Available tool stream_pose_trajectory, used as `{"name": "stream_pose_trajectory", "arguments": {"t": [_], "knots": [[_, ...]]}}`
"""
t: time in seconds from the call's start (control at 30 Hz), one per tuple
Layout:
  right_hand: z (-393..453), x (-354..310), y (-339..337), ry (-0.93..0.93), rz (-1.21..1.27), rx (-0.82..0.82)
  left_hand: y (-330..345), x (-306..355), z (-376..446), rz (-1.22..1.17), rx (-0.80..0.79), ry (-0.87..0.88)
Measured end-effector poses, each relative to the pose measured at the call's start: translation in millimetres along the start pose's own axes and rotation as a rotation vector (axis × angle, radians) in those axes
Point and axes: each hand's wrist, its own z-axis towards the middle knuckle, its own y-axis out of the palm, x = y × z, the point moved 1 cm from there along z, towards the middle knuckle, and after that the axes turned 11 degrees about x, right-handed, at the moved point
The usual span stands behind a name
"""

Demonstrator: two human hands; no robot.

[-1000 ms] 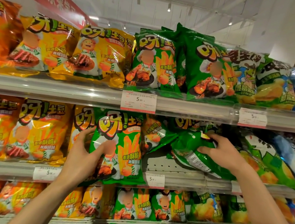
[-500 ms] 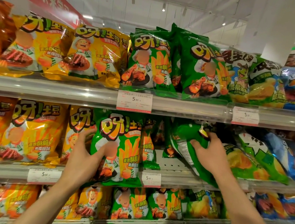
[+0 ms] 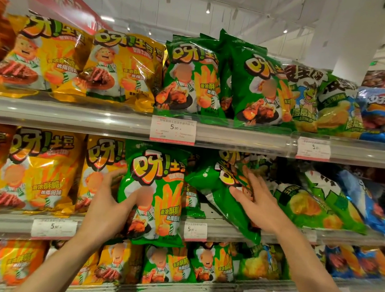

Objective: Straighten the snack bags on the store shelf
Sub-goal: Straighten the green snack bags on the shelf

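Upright green bag (image 3: 154,194) mid-shelf; neighbouring green bag (image 3: 219,194) tilted.

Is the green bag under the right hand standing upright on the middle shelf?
No, the green bag under the right hand lies tilted, its top leaning left and its bottom hanging past the shelf edge.

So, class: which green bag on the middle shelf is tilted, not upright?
The green bag under the right hand: it leans diagonally, while the left-hand one stands upright.

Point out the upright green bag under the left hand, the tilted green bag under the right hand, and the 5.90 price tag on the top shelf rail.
upright green bag (image 3: 155,189), head view: front panel.
tilted green bag (image 3: 213,184), head view: upper face.
price tag (image 3: 173,129), head view: its middle.
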Motion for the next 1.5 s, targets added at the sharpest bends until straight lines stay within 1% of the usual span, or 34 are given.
{"name": "stream_pose_trajectory", "arguments": {"t": [0.13,0.27,0.4,0.5,0.63,0.67,0.7,0.8,0.87,0.93,1.0,1.07,1.17,1.27,1.37,1.5], "knots": [[5,8,7,0.012,0.086,-0.016,-2,-2,1,0.013,-0.014,0.002],[-1,5,5,-0.012,0.078,0.109,-4,-4,3,0.014,-0.006,0.009],[-11,9,12,0.026,0.184,0.259,-3,0,1,0.003,-0.003,0.015],[-14,7,25,0.124,0.224,0.405,-2,2,1,0.009,0.000,0.019],[-14,-16,40,0.329,0.125,0.682,0,5,0,0.027,0.001,0.026],[-12,-22,43,0.360,0.111,0.716,1,6,0,0.034,0.003,0.035],[-9,-27,47,0.383,0.101,0.712,2,8,-1,0.034,0.007,0.039],[-6,-28,60,0.382,0.052,0.593,2,9,-3,0.016,0.001,0.029],[-10,-18,63,0.281,-0.002,0.571,1,8,-3,0.019,-0.002,0.023],[-15,-7,58,0.120,-0.057,0.552,0,6,-3,0.014,-0.002,0.013],[-16,0,52,-0.040,-0.109,0.493,0,4,-2,0.015,0.000,0.013],[-17,0,50,-0.123,-0.143,0.424,0,4,-3,0.020,-0.001,0.020],[-18,-3,56,-0.137,-0.143,0.417,0,6,-2,0.015,-0.006,0.013],[-17,-6,58,-0.105,-0.172,0.506,0,7,-2,0.005,-0.007,0.009],[-11,-5,59,-0.011,-0.221,0.603,0,6,-2,0.005,-0.014,0.007],[-13,2,72,0.038,-0.331,0.544,-3,6,0,0.009,-0.014,0.015]]}}
